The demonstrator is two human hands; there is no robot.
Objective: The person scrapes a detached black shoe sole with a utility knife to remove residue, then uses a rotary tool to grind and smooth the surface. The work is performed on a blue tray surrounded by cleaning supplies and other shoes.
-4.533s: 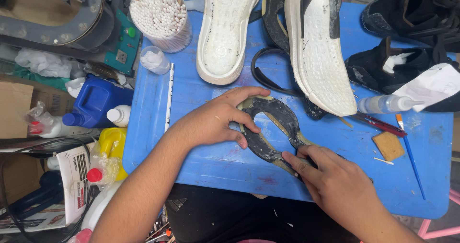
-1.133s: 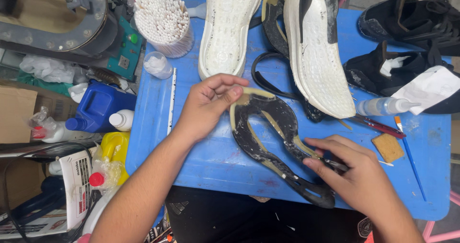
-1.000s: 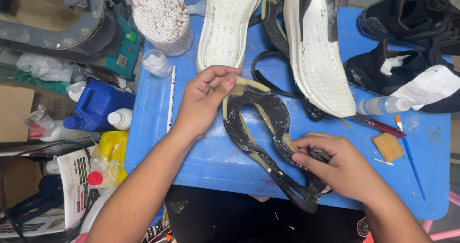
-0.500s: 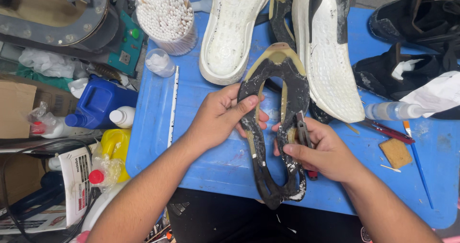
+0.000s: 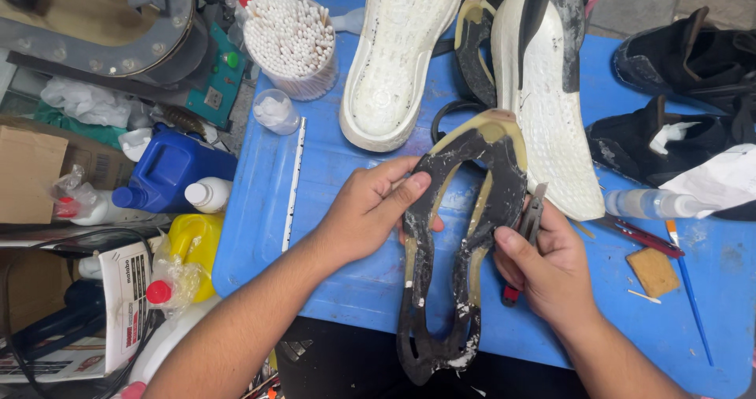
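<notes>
Two hands hold one piece: your left hand [image 5: 370,210] clamps the near-left edge of the black outsole [image 5: 461,241], thumb across its face, while your right hand [image 5: 551,269] is closed around a small tool with a red handle [image 5: 526,234], its metal tip resting against the outsole's right edge. The outsole stands lengthwise over the blue worktop [image 5: 331,281], its heel end hanging out past the near edge toward you, its toe end pointing away. By the look of it, you are scraping or trimming old glue off the rim; any further stroke calls for a firm left-hand grip and the tip kept along the edge, away from your thumb.

Just right of your right hand lie a red pen [image 5: 642,236], a tan sponge block [image 5: 652,271] and a clear squeeze bottle [image 5: 650,204]. Beyond the outsole, two white midsoles [image 5: 398,60] [image 5: 551,108] lie side by side, the right one touching the outsole's toe and crowding your tool. Farther off stand a cup of cotton swabs [image 5: 291,41] and, off the worktop's left side, a blue jug [image 5: 169,171].
</notes>
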